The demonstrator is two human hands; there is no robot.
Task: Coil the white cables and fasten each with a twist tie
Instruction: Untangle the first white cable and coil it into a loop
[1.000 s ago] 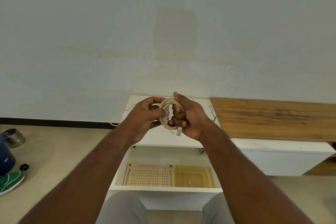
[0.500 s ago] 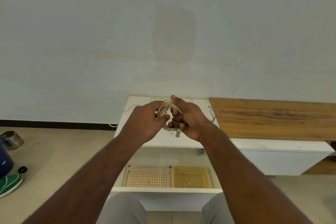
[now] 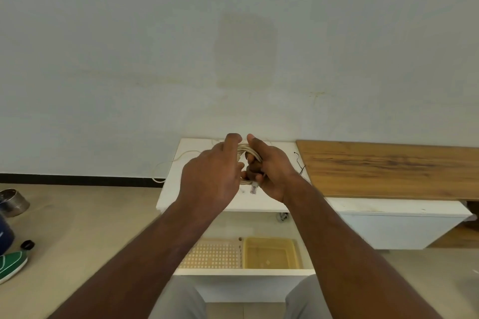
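You have one white cable (image 3: 245,153) wound into a small coil, and you hold it in the air between both hands, above the top of the white cabinet (image 3: 204,202). Your right hand (image 3: 269,171) is closed around the coil from the 3 o'clock side, with the thumb over the top of the loops and the fingers curled through the middle. The clear plug (image 3: 254,187) of the cable hangs out at 6 o'clock, just under the fingers. Your left hand (image 3: 212,179) is at the 9 o'clock side; its fingers are bent toward the loops and the fingertip at the top seems to touch them, but I cannot tell if it really grips, because the back of the hand hides the contact. So the winding of this cable looks nearly finished or finished, as I judge it. The fastening is not yet done: I see no twist tie around the coil. A thin dark wire (image 3: 300,164), which may be a twist tie, lies on the cabinet at 3 o'clock from your right hand, near the wooden board (image 3: 388,168). Another thin white cable (image 3: 171,166) lies loose at 9 o'clock and falls over the cabinet's left edge, so at least one more coil seems to remain. In the open drawer below, the two plastic baskets (image 3: 269,251) hold no finished coil that I can see.
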